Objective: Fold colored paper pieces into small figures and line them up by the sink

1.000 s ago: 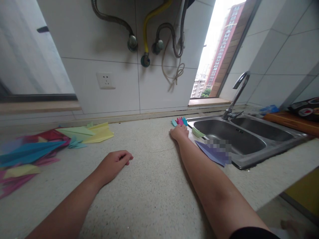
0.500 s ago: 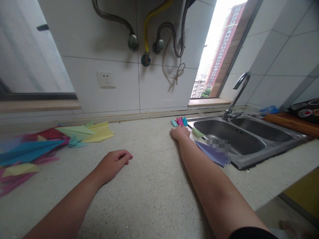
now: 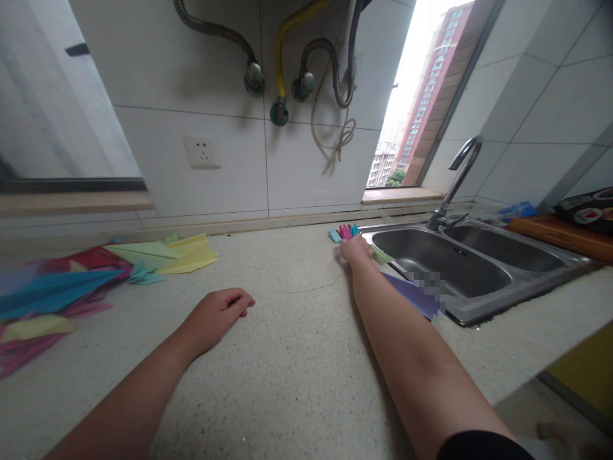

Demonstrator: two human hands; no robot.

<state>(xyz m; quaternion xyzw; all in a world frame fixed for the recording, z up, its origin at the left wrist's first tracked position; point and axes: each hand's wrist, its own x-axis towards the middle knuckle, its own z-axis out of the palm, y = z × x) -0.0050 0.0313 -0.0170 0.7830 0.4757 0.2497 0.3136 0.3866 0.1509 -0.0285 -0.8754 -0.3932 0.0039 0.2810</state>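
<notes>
My left hand (image 3: pixel 221 314) rests on the counter with its fingers curled in, and nothing shows in it. My right hand (image 3: pixel 357 250) reaches to the sink's left corner, fingers bent down and mostly hidden from me. Just beyond its fingertips stand small folded papers: a light blue one (image 3: pixel 334 236), a pink one (image 3: pixel 345 231) and a blue one (image 3: pixel 355 229). A pale green folded paper (image 3: pixel 382 255) lies right beside that hand. Behind my right forearm is a purple folded paper (image 3: pixel 408 295), partly covered by the arm and partly pixelated.
A heap of coloured folded papers, among them a blue paper plane (image 3: pixel 57 291) and a yellow piece (image 3: pixel 195 254), lies on the left of the counter (image 3: pixel 287 358). On the right are a double steel sink (image 3: pixel 472 312), a tap (image 3: pixel 450 185) and a wooden board (image 3: pixel 560 235).
My right hand has shifted slightly right, closer to the pale green paper, and its forearm covers more of the purple one. My left hand has stayed put.
</notes>
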